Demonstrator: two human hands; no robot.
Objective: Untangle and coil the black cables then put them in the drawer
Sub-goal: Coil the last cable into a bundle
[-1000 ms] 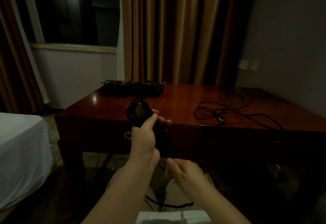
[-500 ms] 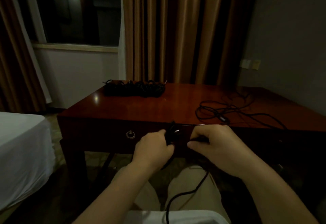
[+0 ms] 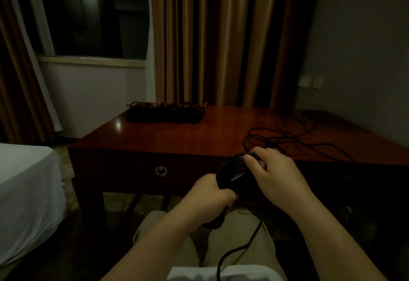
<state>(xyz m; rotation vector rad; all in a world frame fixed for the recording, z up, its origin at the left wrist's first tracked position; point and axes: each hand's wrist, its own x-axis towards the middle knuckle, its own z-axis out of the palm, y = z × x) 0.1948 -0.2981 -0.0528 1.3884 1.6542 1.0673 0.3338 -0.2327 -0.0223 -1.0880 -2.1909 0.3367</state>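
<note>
Both hands, L (image 3: pixel 212 194) & R (image 3: pixel 276 174), grip cable coil (image 3: pixel 230 175)

left hand (image 3: pixel 212 194) fisted low, right hand (image 3: pixel 275 174) curled above

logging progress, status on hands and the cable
Left hand and right hand both gripping the cable coil. Tail hangs to lap. Drawer shut. Loose cable on table, uncoiled.
</note>
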